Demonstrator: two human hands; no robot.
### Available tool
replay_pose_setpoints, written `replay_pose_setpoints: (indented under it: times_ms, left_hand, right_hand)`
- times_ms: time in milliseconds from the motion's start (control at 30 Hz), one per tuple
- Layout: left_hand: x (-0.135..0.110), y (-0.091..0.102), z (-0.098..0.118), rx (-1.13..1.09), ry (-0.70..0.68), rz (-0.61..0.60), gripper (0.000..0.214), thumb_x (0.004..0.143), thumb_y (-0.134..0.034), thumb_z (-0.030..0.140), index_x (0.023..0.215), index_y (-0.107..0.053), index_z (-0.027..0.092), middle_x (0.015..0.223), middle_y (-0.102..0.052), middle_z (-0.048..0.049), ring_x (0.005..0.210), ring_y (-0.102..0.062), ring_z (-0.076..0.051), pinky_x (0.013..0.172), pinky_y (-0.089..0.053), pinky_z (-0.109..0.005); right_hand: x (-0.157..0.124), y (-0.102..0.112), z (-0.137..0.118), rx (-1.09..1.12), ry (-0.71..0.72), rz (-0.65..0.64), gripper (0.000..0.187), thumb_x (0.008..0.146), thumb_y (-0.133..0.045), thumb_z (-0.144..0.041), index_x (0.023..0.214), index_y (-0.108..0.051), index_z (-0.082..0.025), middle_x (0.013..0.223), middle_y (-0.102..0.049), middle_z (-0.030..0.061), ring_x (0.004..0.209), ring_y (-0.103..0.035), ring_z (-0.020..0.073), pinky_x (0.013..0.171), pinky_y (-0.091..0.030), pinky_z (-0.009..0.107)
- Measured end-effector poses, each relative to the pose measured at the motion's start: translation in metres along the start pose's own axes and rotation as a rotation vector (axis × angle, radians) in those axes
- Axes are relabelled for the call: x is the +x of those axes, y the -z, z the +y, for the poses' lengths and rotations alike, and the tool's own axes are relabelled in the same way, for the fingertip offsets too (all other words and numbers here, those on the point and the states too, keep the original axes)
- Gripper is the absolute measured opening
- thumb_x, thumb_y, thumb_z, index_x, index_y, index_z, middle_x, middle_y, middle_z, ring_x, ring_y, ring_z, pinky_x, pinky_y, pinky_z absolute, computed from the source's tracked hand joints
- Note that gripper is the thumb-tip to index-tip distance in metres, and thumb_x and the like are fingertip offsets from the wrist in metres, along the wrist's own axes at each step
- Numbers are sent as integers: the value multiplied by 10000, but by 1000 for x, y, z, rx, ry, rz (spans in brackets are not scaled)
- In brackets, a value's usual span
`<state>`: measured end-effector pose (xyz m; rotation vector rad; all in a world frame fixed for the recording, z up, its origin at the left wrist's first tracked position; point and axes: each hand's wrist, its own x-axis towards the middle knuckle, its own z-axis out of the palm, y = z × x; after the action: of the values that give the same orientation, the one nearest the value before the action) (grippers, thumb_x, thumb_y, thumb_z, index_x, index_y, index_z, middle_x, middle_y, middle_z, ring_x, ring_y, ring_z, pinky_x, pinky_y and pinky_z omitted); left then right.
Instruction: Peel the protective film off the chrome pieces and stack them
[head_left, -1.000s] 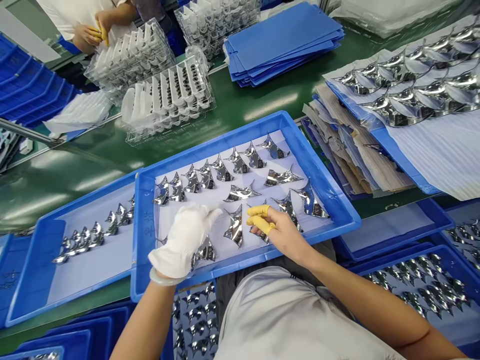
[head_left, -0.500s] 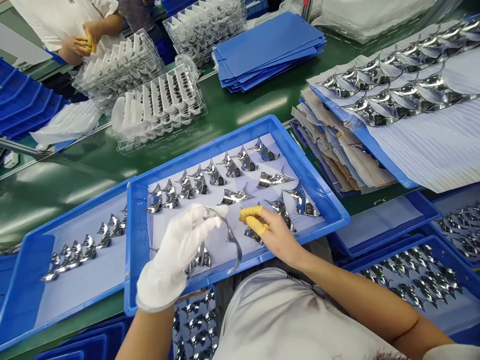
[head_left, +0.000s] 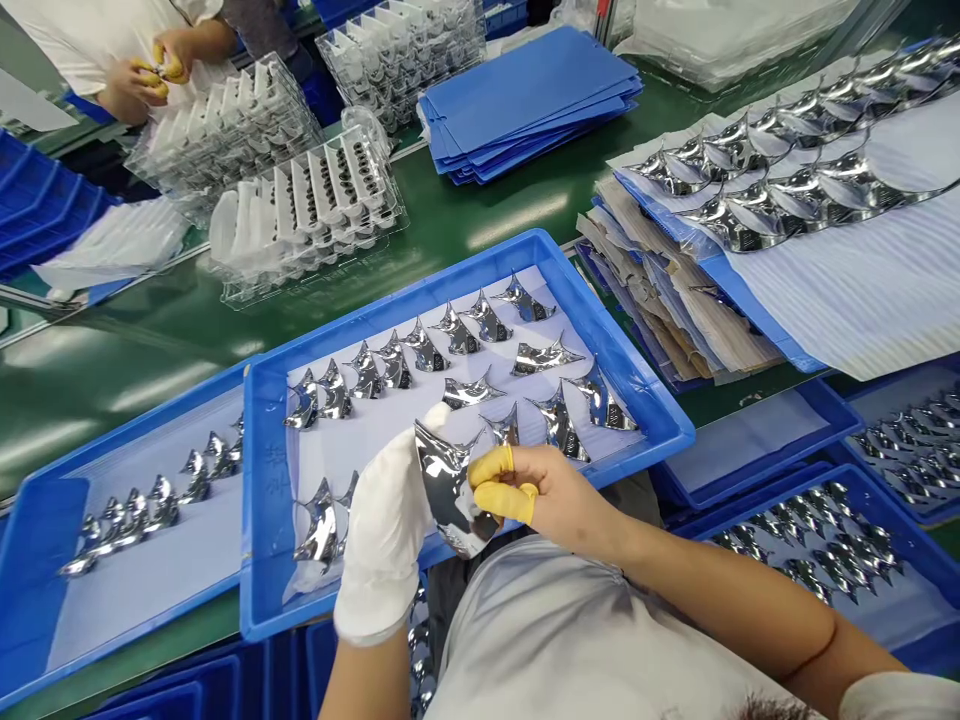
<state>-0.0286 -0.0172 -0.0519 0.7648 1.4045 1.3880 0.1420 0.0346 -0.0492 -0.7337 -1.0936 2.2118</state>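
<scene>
A shiny chrome-plated part (head_left: 453, 488) with pointed corners is held up above the near edge of a blue tray (head_left: 259, 500). My left hand (head_left: 386, 525), in a white glove, grips it from the left, its fingers partly hidden behind the part. On the other side my right hand (head_left: 551, 495), with yellow finger cots on thumb and forefinger, pinches the part's right edge. In the tray, a row of similar chrome parts (head_left: 394, 360) lies on white lining along the far side. More of them lie nearer to me, a few close beside my hands.
A second blue tray (head_left: 45, 530) with chrome parts adjoins on the left. Behind stand clear plastic packs (head_left: 307, 215) and a stack of blue sheets (head_left: 525, 95). To the right, chrome parts (head_left: 795, 200) rest on a layered pile. Across the bench a person (head_left: 135, 60) works with both hands.
The chrome part has turned from edge-on to show its broad face. My left hand has moved right and down, and my right fingers, apart from the part before, now grip its edge.
</scene>
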Motion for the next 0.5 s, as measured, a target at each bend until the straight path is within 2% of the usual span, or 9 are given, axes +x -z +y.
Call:
replay_pose_setpoints:
  times_ms: [67,100,167,233,400,500]
  left_hand:
    - [-2,0,4,-3,-20,-27,438,874,-640,498,1229,-703,248,1164,-718,-86,1067,-674,-254,923,-557,-369]
    - [-2,0,6,0,-16,-45,486,834,-695,489,1260,-685,257,1204,-706,-89,1049,-682,-264,906,-565,-377]
    - [-3,0,11,25,-2,-79,626,722,-829,371,1315,-646,286,1228,-700,-79,952,-707,-250,841,-580,-353]
    - [-4,2,13,46,3,-102,678,661,-876,263,1302,-656,296,1185,-719,-69,905,-712,-230,813,-575,-315]
    - [-6,11,10,42,-63,-24,413,817,-747,283,1228,-711,261,964,-756,-72,856,-696,-200,789,-560,-287]
    - [-7,14,7,37,-79,-39,373,853,-704,282,1225,-715,255,950,-759,-75,804,-685,-181,753,-552,-270]
  right_hand:
    - [-1,1,-1,-88,63,2,174,812,-705,-328,811,-656,-161,750,-640,-3,653,-576,108,630,-478,241]
    - [-2,1,-1,-143,102,0,139,830,-676,-299,818,-664,-161,761,-651,2,659,-579,110,643,-482,243]
    - [-3,2,-1,-262,187,-4,107,856,-633,-253,826,-680,-161,782,-674,13,670,-582,114,658,-488,245]
    - [-4,1,-1,-366,284,-15,106,881,-610,-212,842,-692,-158,815,-697,27,698,-597,120,674,-495,241]
    - [-6,1,1,-598,622,-68,128,948,-574,-158,938,-700,-136,829,-713,65,717,-612,123,680,-499,224]
    - [-8,2,2,-724,705,-88,153,973,-554,-183,964,-697,-130,749,-672,62,665,-568,131,636,-478,236]
